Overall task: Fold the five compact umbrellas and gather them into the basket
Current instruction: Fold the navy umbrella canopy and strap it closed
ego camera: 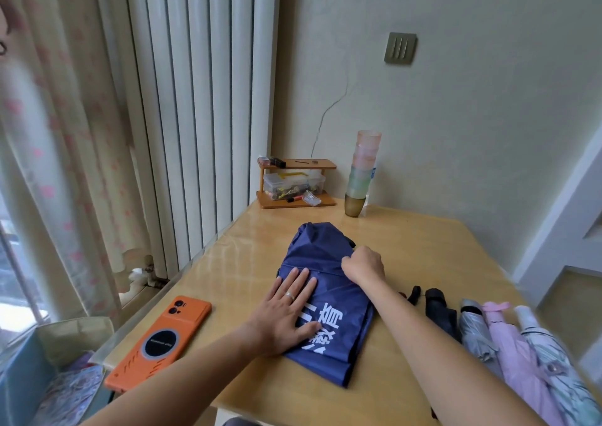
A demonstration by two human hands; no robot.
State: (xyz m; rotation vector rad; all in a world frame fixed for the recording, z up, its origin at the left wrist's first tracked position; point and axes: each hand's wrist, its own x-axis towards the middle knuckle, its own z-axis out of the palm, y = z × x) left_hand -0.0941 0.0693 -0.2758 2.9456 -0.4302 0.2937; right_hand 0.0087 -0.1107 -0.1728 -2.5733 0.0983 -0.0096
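Observation:
A navy blue umbrella (329, 295) with white printed characters lies flattened in the middle of the wooden table (423, 246). My left hand (286, 311) presses flat on its left side, fingers straight. My right hand (363, 267) pinches a fold of the blue cloth near the umbrella's far right edge. At the table's right edge lie several collapsed umbrellas side by side: a black umbrella (441, 311), a silver-grey umbrella (477, 331), a pink umbrella (518, 357) and a white patterned umbrella (553, 360). No basket can be made out for certain.
An orange phone (161, 341) lies on the table to the left of my hand. A stack of plastic cups (360, 174) and a small wooden rack (294, 181) with a clear box stand at the far edge. A radiator and curtain fill the left. An open box (49, 360) sits beside the table at lower left.

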